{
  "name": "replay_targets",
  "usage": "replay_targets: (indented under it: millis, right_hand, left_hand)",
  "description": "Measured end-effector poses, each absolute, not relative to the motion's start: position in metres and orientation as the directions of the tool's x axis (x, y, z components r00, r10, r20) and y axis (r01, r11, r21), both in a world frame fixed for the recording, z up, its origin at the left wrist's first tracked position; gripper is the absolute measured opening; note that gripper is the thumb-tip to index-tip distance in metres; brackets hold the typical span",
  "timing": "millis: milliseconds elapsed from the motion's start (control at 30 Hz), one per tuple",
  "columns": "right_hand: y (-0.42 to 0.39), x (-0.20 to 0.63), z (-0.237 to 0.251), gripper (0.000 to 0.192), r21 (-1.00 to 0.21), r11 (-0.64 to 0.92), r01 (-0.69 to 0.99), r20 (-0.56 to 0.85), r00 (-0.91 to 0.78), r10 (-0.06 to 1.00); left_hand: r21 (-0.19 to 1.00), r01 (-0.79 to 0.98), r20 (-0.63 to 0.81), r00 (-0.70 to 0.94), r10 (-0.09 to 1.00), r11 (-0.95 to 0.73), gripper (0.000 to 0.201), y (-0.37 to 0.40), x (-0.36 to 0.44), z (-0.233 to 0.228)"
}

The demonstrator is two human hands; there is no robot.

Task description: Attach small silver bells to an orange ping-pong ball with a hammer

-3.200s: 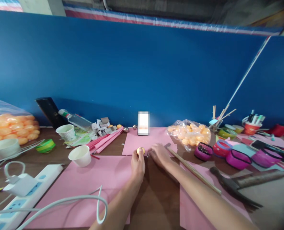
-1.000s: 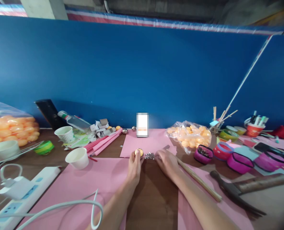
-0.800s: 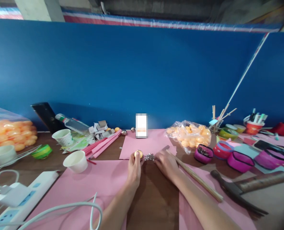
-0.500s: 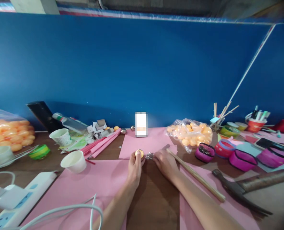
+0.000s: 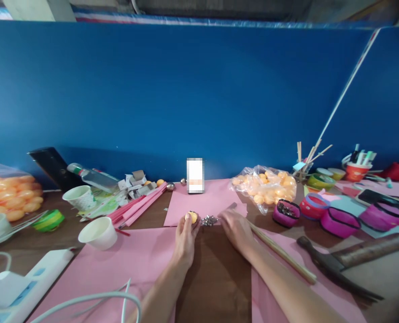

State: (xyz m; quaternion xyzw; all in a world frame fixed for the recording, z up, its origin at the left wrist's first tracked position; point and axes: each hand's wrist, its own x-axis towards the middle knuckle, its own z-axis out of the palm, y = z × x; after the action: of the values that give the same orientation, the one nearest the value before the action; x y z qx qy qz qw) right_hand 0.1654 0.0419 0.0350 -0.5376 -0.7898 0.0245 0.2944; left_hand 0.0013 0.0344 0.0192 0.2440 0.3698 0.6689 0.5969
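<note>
My left hand (image 5: 185, 242) is closed around an orange ball (image 5: 191, 217) that looks like a ping-pong ball, the thumb lying on its near side. Dark marks show along the ball's upper edge. Just right of it, a small pile of shiny silver metal pieces (image 5: 209, 220) lies at the edge of the pink paper; they are too small to name. My right hand (image 5: 237, 229) rests right of the pile, its fingers curled down and together; whatever they pinch is hidden. A grey flat piece (image 5: 232, 207) shows just beyond its knuckles, and a wooden stick (image 5: 283, 253) lies beside the wrist.
A phone (image 5: 195, 176) stands on pink paper (image 5: 216, 197) before the blue wall. A bag of orange balls (image 5: 265, 186) and purple containers (image 5: 339, 223) sit right, with a hammer (image 5: 334, 264) nearer. At left are a white cup (image 5: 98, 234), power strip (image 5: 34, 287) and white cable (image 5: 94, 296).
My right hand has drawn a little right, away from the silver pieces, so more of the pile shows. The ball has turned slightly in my left hand. The whole view has shifted slightly.
</note>
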Motion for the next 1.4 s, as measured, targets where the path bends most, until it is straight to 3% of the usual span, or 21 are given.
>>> replay_targets:
  millis: [333, 633, 967, 1400]
  right_hand:
    - [0.0463, 0.1613, 0.0264, 0.020, -0.230, 0.390, 0.892, 0.417, -0.272, 0.867]
    - [0.0454, 0.1601, 0.0262, 0.018, -0.209, 0.367, 0.906, 0.405, -0.262, 0.876]
    - [0.0441, 0.1592, 0.0293, 0.016, -0.276, 0.358, 0.892, 0.404, -0.230, 0.885]
    - [0.0427, 0.1600, 0.0285, 0.010, -0.394, 0.370, 0.842, 0.460, -0.168, 0.872]
  left_hand:
    - [0.848, -0.530, -0.096, -0.165, 0.982, -0.006, 0.036, 0.0297, 0.0047, 0.0235]
    - [0.858, -0.513, -0.085, -0.160, 0.983, -0.009, 0.035, 0.0291, 0.0051, 0.0227]
    - [0.930, -0.365, -0.018, -0.154, 0.988, -0.040, 0.057, 0.0286, 0.0033, 0.0198]
    - [0.925, -0.379, -0.024, -0.148, 0.989, -0.034, 0.053, 0.0288, 0.0035, 0.0202]
